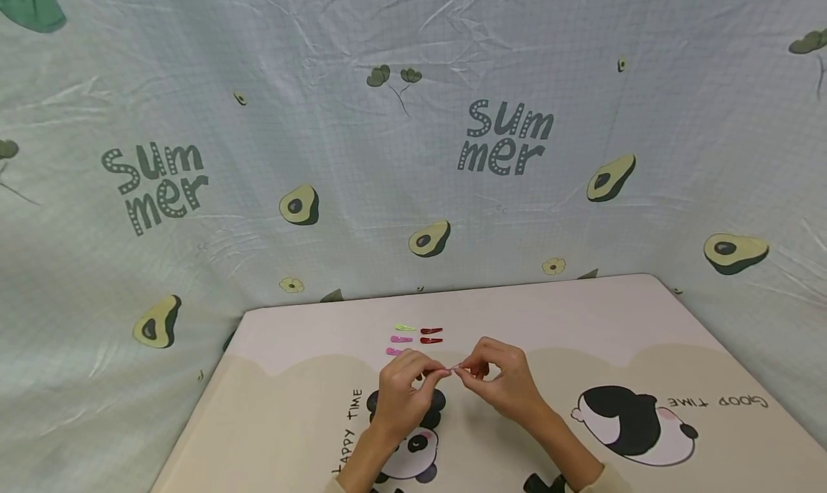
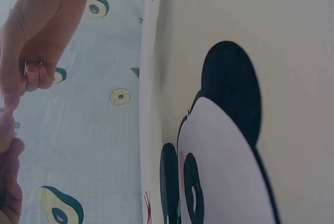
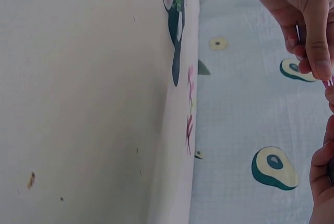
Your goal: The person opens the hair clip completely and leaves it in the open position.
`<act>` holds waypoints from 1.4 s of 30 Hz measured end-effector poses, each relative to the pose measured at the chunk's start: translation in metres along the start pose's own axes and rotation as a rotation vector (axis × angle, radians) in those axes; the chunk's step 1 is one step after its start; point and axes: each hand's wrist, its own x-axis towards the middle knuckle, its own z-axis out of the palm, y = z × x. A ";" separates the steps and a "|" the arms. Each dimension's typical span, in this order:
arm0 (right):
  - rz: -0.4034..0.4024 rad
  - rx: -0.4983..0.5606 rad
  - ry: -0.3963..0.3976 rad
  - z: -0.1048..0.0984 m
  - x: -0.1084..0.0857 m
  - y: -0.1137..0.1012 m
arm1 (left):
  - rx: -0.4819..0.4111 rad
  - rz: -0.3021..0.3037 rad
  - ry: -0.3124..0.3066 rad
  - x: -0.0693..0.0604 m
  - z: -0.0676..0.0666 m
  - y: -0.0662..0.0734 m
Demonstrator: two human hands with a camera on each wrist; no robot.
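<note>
Just above the table, my left hand (image 1: 407,392) and my right hand (image 1: 504,378) meet at the fingertips. Between them is a small pink hair clip (image 3: 327,83), mostly covered by fingers. The left thumb and forefinger pinch one end; the right thumb and forefinger pinch the other. Beyond the hands lie a lime-green hair clip (image 1: 405,328), two pink hair clips, one (image 1: 401,339) above the other (image 1: 393,351), and two red hair clips, the farther (image 1: 431,331) and the nearer (image 1: 431,341). My left hand partly hides the nearest pink one.
The table (image 1: 291,400) has a cream and pale pink cover with a printed panda (image 1: 410,457) under the left forearm and a printed dog (image 1: 636,425) at right. A hanging sheet (image 1: 362,156) with avocado prints rises behind the table's far edge.
</note>
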 end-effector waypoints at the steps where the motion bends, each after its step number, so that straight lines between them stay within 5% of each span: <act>1: 0.002 -0.002 0.001 0.000 0.000 0.000 | 0.000 0.009 0.007 0.000 0.000 0.000; 27: -0.021 -0.019 0.026 0.002 0.004 -0.007 | -0.053 -0.008 0.039 0.004 0.001 0.001; 42: -0.053 -0.030 0.029 0.002 0.002 -0.002 | -0.068 0.048 -0.049 0.005 -0.002 -0.003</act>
